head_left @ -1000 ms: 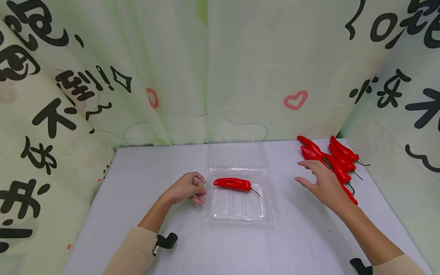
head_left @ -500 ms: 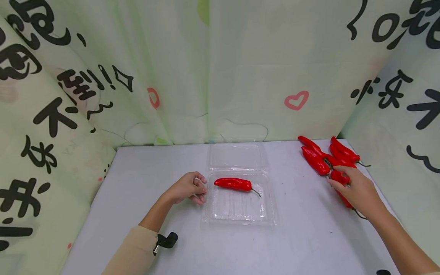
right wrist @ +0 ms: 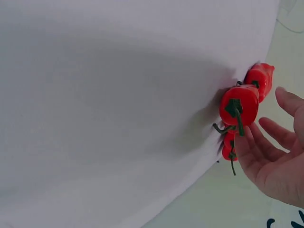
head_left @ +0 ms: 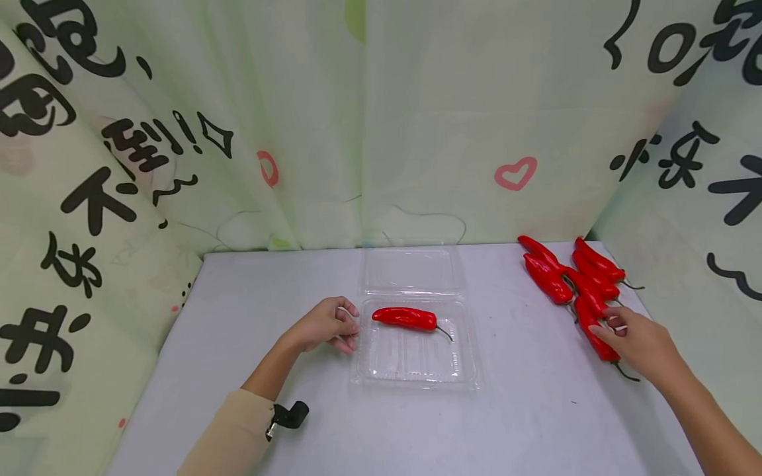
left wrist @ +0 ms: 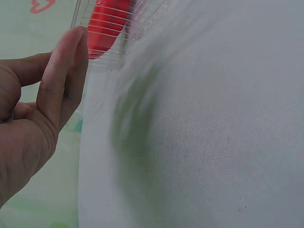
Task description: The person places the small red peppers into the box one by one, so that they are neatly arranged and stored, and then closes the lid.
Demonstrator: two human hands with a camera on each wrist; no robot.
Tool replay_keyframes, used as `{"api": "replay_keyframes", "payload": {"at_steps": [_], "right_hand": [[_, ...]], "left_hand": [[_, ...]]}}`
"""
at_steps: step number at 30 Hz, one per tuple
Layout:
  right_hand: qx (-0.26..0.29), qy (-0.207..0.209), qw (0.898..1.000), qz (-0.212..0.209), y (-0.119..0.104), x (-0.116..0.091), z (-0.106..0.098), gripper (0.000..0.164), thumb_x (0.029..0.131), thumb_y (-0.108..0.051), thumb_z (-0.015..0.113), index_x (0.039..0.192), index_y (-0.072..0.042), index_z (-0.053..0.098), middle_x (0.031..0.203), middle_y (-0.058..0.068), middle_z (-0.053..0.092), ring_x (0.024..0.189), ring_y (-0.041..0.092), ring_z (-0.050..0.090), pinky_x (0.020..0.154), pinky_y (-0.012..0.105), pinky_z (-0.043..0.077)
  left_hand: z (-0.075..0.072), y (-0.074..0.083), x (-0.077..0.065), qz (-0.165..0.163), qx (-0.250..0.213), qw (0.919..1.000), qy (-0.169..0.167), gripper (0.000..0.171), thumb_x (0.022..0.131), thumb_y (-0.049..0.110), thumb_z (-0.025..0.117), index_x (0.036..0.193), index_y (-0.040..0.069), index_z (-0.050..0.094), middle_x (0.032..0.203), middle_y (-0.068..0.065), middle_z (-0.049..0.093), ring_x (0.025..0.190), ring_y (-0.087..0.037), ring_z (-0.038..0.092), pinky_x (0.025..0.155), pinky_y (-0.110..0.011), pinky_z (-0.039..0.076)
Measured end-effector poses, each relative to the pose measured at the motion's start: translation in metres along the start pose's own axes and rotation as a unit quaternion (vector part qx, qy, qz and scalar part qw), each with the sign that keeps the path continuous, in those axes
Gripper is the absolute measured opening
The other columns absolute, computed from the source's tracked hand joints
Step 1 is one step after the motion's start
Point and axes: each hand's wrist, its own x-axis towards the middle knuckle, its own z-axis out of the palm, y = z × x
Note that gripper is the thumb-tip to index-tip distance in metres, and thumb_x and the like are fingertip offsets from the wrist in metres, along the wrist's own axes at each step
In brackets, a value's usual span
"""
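Note:
In the head view, a clear plastic clamshell box lies with its lid folded back. One red chili pepper with a green stem rests across its base. My left hand is at the box's left edge, fingertips right at the rim; the left wrist view shows its fingers fairly straight. At the right, my right hand reaches over the nearest chili pepper of a pile. In the right wrist view, its fingers lie right at a pepper, while the thumb stands apart from it.
Several more red chili peppers lie piled at the table's back right corner. Printed pale green curtains hang behind the white table and along both sides. A black wrist camera sits on the left sleeve.
My right hand has reached right and down to the pepper pile, then shifted slightly toward me along the nearest pepper. The left hand, the box and its pepper stay in place.

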Motion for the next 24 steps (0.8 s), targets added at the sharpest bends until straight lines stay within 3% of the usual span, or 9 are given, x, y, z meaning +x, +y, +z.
{"api": "replay_keyframes", "payload": {"at_steps": [8,15,24], "right_hand": [[-0.015,-0.022,0.999,0.029,0.01,0.002,0.007,0.077,0.084,-0.033,0.08,0.131,0.015,0.042,0.108,0.037,0.056,0.092,0.046,0.056,0.057,0.038,0.062],[-0.007,-0.016,1.0,0.023,0.012,-0.001,0.013,0.07,0.087,-0.028,0.077,0.13,0.016,0.044,0.108,0.038,0.056,0.091,0.045,0.057,0.059,0.038,0.062],[-0.001,-0.038,0.998,0.046,0.014,0.002,0.017,0.087,0.081,-0.035,0.082,0.137,0.015,0.038,0.113,0.039,0.051,0.098,0.05,0.052,0.06,0.039,0.063]], "left_hand": [[0.001,0.002,0.0,-0.001,0.004,1.0,0.001,0.031,0.094,-0.001,0.066,0.12,-0.005,0.049,0.087,-0.015,0.066,0.063,-0.023,0.071,0.062,-0.038,0.064],[0.002,0.002,0.0,-0.001,0.003,1.0,0.0,0.031,0.094,-0.001,0.065,0.12,-0.005,0.049,0.087,-0.015,0.066,0.064,-0.024,0.071,0.063,-0.04,0.064],[0.002,0.002,0.0,-0.006,0.001,1.0,0.002,0.029,0.094,-0.001,0.065,0.118,-0.003,0.049,0.088,-0.015,0.066,0.064,-0.024,0.071,0.063,-0.039,0.064]]}}
